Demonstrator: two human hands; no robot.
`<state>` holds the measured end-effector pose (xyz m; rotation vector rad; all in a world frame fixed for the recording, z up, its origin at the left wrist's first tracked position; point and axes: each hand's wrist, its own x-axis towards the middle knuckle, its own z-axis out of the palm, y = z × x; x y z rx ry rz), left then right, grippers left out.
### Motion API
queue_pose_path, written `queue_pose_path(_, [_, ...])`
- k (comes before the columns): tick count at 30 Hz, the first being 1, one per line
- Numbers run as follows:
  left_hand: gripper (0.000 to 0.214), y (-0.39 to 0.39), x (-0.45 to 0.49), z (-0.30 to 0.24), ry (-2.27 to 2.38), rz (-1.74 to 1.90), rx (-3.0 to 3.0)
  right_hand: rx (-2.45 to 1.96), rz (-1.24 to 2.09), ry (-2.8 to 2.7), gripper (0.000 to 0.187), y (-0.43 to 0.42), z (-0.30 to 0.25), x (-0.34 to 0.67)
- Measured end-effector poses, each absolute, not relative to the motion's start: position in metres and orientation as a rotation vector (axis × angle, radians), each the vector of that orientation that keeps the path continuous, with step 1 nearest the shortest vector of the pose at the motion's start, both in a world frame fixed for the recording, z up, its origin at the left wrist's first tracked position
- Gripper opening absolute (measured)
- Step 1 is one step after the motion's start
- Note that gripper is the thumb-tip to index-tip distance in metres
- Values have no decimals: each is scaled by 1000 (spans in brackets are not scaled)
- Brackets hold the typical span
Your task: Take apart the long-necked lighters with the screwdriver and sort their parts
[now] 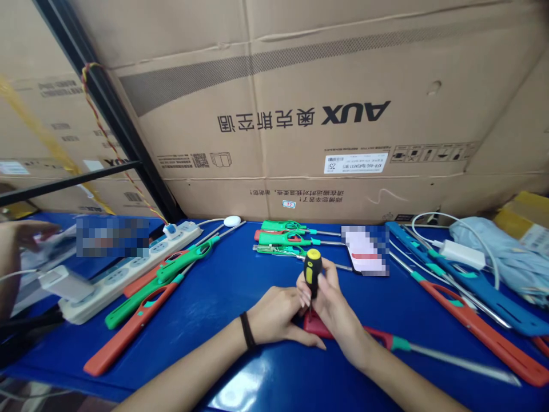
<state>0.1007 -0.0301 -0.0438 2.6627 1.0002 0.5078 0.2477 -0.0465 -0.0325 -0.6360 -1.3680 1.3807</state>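
Note:
A screwdriver [313, 273] with a black and yellow handle stands nearly upright in my right hand [332, 306], fingers wrapped round the grip. Its shaft points down at the handle of a red long-necked gas lighter [318, 326] lying on the blue table. Whether the tip sits in a screw is hidden by my fingers. My left hand [278, 315], with a black band at the wrist, grips the lighter's handle end, thumb stretched along its near side. The lighter's metal neck [463, 359] reaches out to the right beyond my right forearm.
Red and green lighters [148, 309] lie left beside a white power strip [132, 269]. Green lighters [281, 238] and a phone [364, 250] are behind my hands. Orange [476, 320] and blue lighters [480, 286] lie right. Cardboard [274, 74] walls the back. Another person's hand [26, 234] is far left.

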Motion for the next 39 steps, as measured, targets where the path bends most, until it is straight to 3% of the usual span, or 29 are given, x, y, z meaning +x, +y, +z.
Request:
queue_pose_path(7, [46, -32, 104, -44, 1042, 514, 2631, -513, 1569, -1229, 32, -47, -16, 246])
queue_pose_path(12, [39, -33, 103, -41, 934, 547, 2555, -516, 1685, -1165, 50, -48, -17, 246])
queue_pose_path(19, [39, -34, 104, -40, 921, 595, 2476, -486, 1658, -1150, 48, -45, -19, 247])
queue_pose_path(24, [40, -33, 104, -39, 913, 536, 2472, -530, 1663, -1211, 66, -43, -8, 249])
queue_pose_path(28, [40, -34, 104, -38, 923, 514, 2457, -426, 1782, -1007, 65, -45, -9, 245])
queue_pose_path(34, [39, -34, 104, -40, 933, 540, 2453, -449, 1689, -1118, 52, -45, -10, 246])
queue_pose_path(39, [40, -33, 104, -40, 894, 516, 2445, -466, 1728, -1074, 67, -46, -5, 250])
